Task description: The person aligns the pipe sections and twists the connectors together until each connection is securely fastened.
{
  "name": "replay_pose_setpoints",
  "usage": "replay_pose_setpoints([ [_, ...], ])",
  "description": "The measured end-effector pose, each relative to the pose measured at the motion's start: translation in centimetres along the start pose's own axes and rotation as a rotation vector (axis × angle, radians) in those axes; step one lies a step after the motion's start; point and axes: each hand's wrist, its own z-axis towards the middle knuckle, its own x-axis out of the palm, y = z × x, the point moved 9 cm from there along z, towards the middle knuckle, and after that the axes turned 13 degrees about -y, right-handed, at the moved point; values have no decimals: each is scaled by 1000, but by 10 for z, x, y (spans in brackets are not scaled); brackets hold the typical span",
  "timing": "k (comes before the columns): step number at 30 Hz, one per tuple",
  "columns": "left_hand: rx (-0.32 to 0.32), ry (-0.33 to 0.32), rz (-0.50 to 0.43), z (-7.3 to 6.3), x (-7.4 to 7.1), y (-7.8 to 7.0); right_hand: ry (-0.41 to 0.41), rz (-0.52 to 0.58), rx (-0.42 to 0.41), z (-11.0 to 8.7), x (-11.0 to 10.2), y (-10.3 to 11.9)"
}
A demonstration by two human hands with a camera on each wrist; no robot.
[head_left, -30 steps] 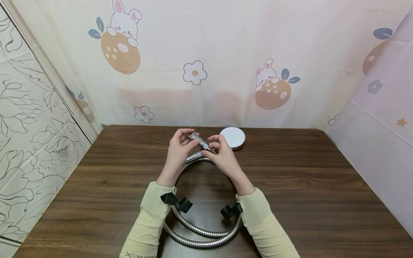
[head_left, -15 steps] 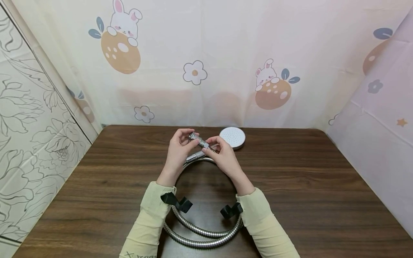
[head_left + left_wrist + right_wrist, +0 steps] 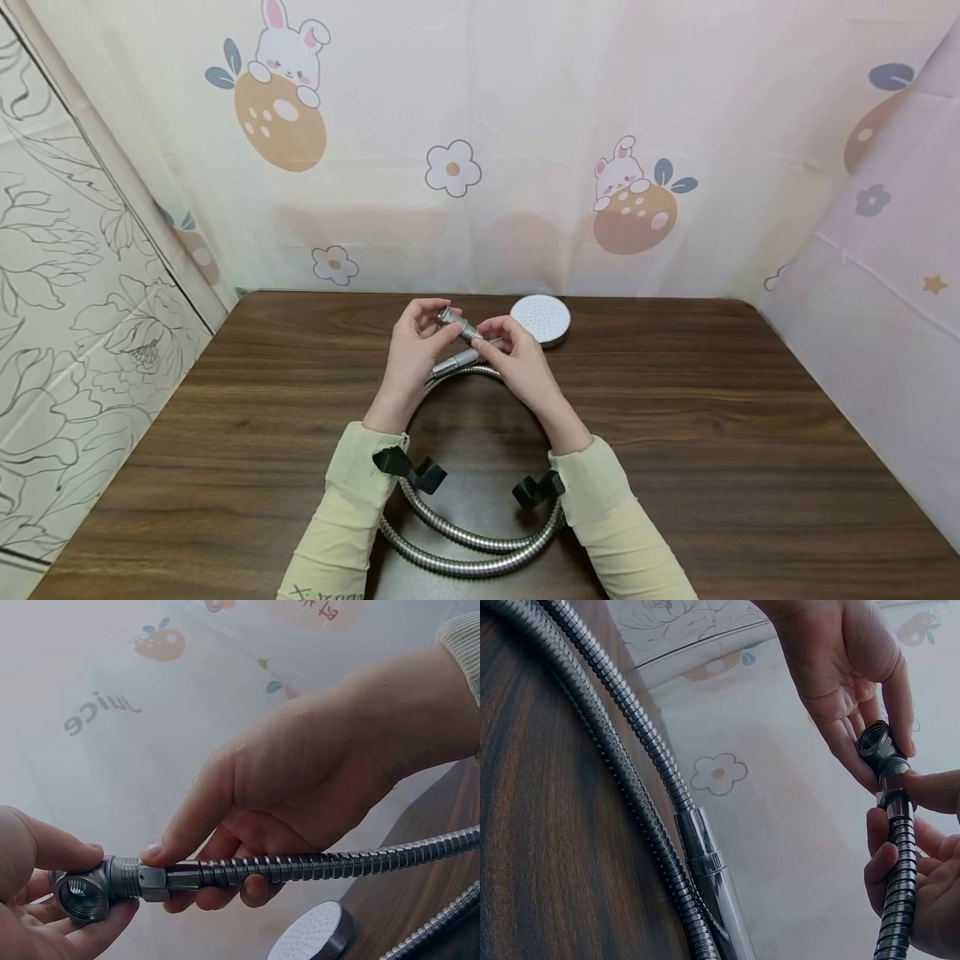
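Note:
My left hand (image 3: 411, 354) pinches a small chrome tee fitting (image 3: 81, 896) between thumb and fingers, its round threaded side opening showing. From the other side my right hand (image 3: 522, 367) grips the end of a ribbed metal shower hose (image 3: 337, 868). The right thumb presses on the hose's hex nut (image 3: 155, 882), which sits against the fitting's outer thread, part of that thread still showing. Both hands hold these parts above the table. Below them lies a shower head (image 3: 541, 319) with a white face, its chrome handle (image 3: 456, 362) partly hidden by the right hand.
The rest of the hose (image 3: 480, 569) lies looped on the dark wooden table (image 3: 712, 433), under and between the forearms. A printed curtain (image 3: 525, 233) hangs just behind the table's back edge. Black camera mounts (image 3: 429, 476) sit on both wrists.
My right hand has shifted slightly up and left toward the fitting, and its fingers now cover the joint in the head view. The left hand has stayed nearly still, holding the fitting.

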Motion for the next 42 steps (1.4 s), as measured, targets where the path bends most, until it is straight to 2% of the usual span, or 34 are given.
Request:
replay_pose_setpoints([
  [4,-2,-5,0,0,0,0,16,10,-5,0,1,1],
  [12,-2,-11,7,1,1,-1,-6,-57,-27,1,-3,2],
  [16,-10,-9,5,1,0,0,-6,-41,-31,0,-2,6],
  [21,-6,-16,3,1,0,-1,5,31,-3,-3,-2,16],
  [25,-4,-18,10,1,0,-1,1,37,2,2,-1,3],
  [34,-17,1,0,0,1,1,-15,-65,-41,0,-3,3],
  [42,-17,4,5,-1,1,1,-23,-84,-48,0,-4,4],
])
